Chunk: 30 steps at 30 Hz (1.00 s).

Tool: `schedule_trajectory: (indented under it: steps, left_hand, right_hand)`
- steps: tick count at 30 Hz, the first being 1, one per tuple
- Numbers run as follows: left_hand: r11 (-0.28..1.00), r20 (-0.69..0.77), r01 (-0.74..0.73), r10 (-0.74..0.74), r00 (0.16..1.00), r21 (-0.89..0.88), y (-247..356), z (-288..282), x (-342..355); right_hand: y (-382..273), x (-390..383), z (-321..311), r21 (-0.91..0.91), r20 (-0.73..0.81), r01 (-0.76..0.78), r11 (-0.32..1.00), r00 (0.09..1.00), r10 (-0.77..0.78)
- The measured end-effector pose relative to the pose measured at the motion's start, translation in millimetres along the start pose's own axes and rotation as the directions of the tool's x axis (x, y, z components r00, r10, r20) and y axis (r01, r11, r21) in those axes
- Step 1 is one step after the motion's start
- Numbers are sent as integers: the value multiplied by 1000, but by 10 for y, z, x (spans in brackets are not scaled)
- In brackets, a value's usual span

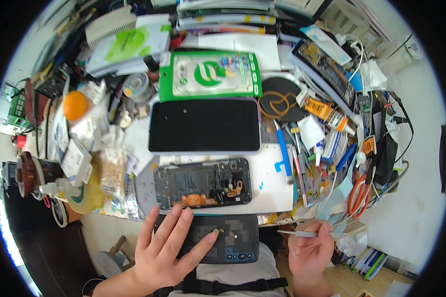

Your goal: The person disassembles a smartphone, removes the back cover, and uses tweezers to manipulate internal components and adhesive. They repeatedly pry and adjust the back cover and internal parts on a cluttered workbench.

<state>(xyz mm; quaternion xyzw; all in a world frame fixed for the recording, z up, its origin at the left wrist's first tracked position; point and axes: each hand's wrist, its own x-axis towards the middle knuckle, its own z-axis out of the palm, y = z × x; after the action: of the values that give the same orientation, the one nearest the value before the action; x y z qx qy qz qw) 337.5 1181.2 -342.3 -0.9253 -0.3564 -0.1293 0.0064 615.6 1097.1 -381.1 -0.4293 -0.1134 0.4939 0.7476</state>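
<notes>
A dark phone back cover (243,230) with camera openings at its lower right corner lies at the table's near edge, inner side up. My left hand (166,247) rests on it with fingers spread, covering its left part; the thumb touches its middle. To the right of it, my right hand (309,250) is closed on a thin flat card (302,233), seen nearly edge-on. Just beyond the cover, an opened phone body (203,183) shows its black inside and orange flex cables. Farther back lies a phone with a black screen (203,126), face up.
A green and white packet (210,74) lies behind the phones. On the right are a blue-handled tool (283,148), a glue tube (327,113) and orange-handled scissors (358,196). An orange fruit (75,105), a solder spool (138,87) and a bundle of cotton swabs (113,171) crowd the left.
</notes>
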Motion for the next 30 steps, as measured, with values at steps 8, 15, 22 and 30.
schedule_trajectory:
  steps: [8,15,22,30]
  left_hand:
    - [978,-90,42,-24,996,204,-749,-132,793]
    - [993,80,109,-112,990,38,-1076,81,901]
    - [975,-92,127,-145,985,-180,-947,-12,683]
    - [975,-35,164,-171,985,-150,-521,248,123]
  right_hand:
    - [-53,17,44,58,59,-153,986,987,150]
    - [-137,-115,-75,-8,79,-132,991,988,132]
    - [-104,-145,-195,13,88,-235,972,969,233]
    - [15,-97,6,-228,334,-349,909,849,410]
